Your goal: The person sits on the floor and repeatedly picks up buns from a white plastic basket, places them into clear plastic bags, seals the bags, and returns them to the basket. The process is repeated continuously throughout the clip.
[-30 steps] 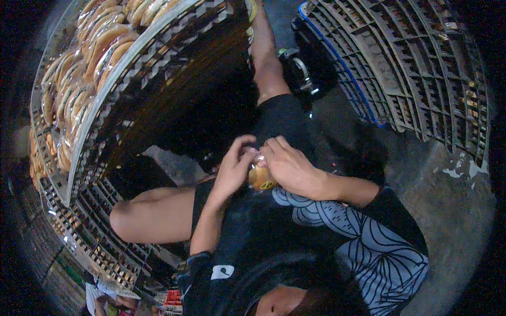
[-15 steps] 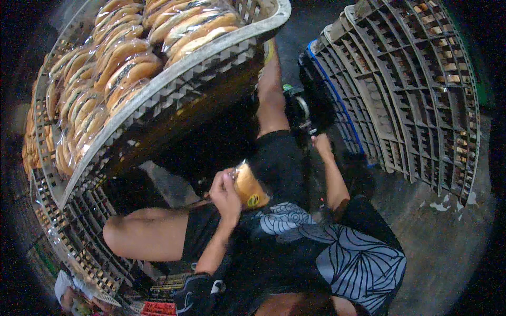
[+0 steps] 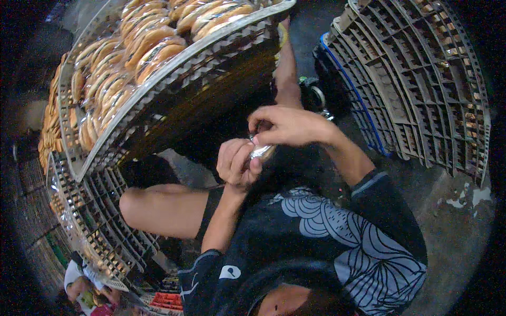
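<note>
My left hand [image 3: 236,162] is closed around a small bun in a clear plastic bag [image 3: 261,151], just in front of my lap. From the right, my right hand [image 3: 289,125] reaches over it, fingers curled and pinching at the bag's upper end. Most of the bun is hidden behind my fingers, with only a shiny strip of plastic showing. Beyond my hands at the upper left, several rows of bagged buns [image 3: 158,45] stand on edge inside a pale plastic crate [image 3: 171,70].
Grey slatted crates [image 3: 411,79], one edged in blue, stand on the right. Another crate [image 3: 116,221] lies low beside my bent knee [image 3: 158,213]. A red crate [image 3: 166,300] and another person [image 3: 87,287] appear at the lower left. Concrete floor [image 3: 437,247] lies at the right.
My right hand has come up from beside my leg to the bag in my left hand. The bag has turned and is now mostly covered by fingers. The whole view has shifted slightly.
</note>
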The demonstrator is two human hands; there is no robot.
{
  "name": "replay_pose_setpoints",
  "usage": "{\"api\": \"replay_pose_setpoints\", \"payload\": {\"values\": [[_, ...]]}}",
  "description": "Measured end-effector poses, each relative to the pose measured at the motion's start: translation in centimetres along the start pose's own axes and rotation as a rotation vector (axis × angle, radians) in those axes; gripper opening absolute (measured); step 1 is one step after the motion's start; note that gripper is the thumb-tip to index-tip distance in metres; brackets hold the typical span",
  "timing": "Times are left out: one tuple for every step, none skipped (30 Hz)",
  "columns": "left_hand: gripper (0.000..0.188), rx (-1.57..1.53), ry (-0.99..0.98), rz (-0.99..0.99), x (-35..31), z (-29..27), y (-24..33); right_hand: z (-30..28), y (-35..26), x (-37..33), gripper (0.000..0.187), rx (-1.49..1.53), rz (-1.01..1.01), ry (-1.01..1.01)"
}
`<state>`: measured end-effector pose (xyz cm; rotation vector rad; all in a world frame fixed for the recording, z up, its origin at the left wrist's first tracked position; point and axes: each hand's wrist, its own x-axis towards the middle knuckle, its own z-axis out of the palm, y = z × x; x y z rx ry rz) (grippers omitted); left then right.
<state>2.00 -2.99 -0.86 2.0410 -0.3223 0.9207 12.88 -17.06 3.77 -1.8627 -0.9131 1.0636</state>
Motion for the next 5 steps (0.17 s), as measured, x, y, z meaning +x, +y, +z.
{"api": "replay_pose_setpoints", "payload": {"values": [[0.02, -0.001, 0.004, 0.012, 0.5, -0.3, 0.0, -0.1, 0.2, 0.6, 0.042, 0.079, 0.091, -0.043], [0.02, 0.005, 0.013, 0.025, 0.9, -0.5, -0.1, 0.1, 1.6, 1.7, 0.043, 0.317, 0.055, -0.12], [0.021, 0.021, 0.003, -0.026, 0.4, -0.5, -0.2, 0.4, 2.6, 2.3, 0.042, 0.343, 0.06, -0.181], [0.022, 0.028, 0.022, -0.083, -0.1, -0.7, -0.4, 0.9, 3.6, 3.4, 0.042, 0.366, 0.057, -0.257], [0.023, 0.025, 0.042, -0.141, -0.7, -0.6, -0.6, 2.0, 5.4, 4.7, 0.045, 0.427, -0.091, -0.332]]}}
